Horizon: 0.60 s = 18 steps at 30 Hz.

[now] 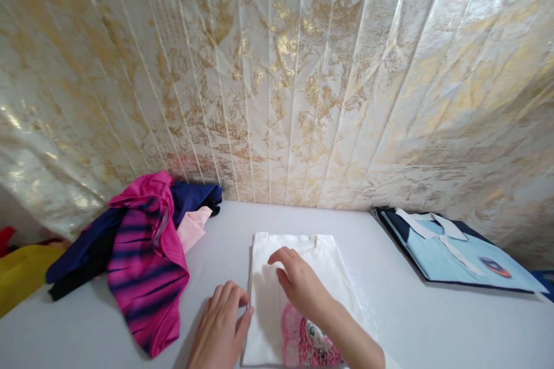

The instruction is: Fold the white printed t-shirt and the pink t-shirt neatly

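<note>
A folded white T-shirt (298, 253) with a pink cartoon print (305, 343) lies flat on the white table (411, 323) in front of me. My right hand (298, 282) rests palm down on the middle of the shirt, fingers stretched out and slightly apart. My left hand (223, 326) lies at the shirt's left edge, fingers bent down onto the table with the thumb touching the fabric edge. Neither hand grips anything.
A heap of unfolded clothes (142, 253), pink striped, navy and pale pink, sits at the left. A yellow cloth (21, 274) lies at the far left. A folded light blue polo shirt (459, 253) lies at the right. A gold-patterned curtain (277, 69) hangs behind.
</note>
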### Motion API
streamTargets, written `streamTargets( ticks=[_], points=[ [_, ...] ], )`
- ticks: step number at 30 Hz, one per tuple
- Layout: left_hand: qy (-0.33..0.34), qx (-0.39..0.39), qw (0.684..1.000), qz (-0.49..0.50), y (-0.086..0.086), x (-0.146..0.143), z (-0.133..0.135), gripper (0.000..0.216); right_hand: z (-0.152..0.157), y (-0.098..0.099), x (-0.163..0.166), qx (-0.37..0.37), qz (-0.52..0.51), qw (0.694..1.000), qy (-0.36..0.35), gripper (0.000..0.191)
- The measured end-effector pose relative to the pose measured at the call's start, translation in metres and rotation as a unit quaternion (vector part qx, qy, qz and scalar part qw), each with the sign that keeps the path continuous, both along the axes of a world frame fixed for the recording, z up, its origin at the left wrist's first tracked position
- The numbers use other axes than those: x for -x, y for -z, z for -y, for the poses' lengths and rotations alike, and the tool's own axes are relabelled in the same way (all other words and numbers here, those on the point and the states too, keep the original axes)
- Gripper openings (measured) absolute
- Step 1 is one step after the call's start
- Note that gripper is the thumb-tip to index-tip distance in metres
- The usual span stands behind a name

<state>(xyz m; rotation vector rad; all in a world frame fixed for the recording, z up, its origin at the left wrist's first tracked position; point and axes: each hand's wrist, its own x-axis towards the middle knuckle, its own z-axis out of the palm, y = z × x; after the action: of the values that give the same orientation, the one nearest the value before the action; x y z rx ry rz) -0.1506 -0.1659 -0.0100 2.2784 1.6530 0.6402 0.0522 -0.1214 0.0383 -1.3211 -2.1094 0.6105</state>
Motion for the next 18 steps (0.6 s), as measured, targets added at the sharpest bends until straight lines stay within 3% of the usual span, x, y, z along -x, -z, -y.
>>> streamTargets(
  ticks=[5,11,14,18],
  points=[
    [-0.036,0.024,0.999,-0.024,-0.014,-0.013,-0.017,0.011,0.006,0.042,0.014,-0.071,-0.015,0.997,0.023,0.046],
    [-0.021,0.084,0.992,0.088,-0.019,-0.02,-0.027,0.013,0.01,0.058,0.007,-0.089,-0.07,0.993,0.037,0.052],
    [-0.029,0.162,0.967,0.195,-0.012,-0.02,-0.032,0.015,0.009,0.061,0.006,-0.08,-0.101,0.99,0.063,0.053],
    [-0.052,0.284,0.904,0.316,-0.005,-0.02,-0.042,0.033,0.009,0.064,0.005,-0.072,-0.12,0.987,0.074,0.051]
  ],
)
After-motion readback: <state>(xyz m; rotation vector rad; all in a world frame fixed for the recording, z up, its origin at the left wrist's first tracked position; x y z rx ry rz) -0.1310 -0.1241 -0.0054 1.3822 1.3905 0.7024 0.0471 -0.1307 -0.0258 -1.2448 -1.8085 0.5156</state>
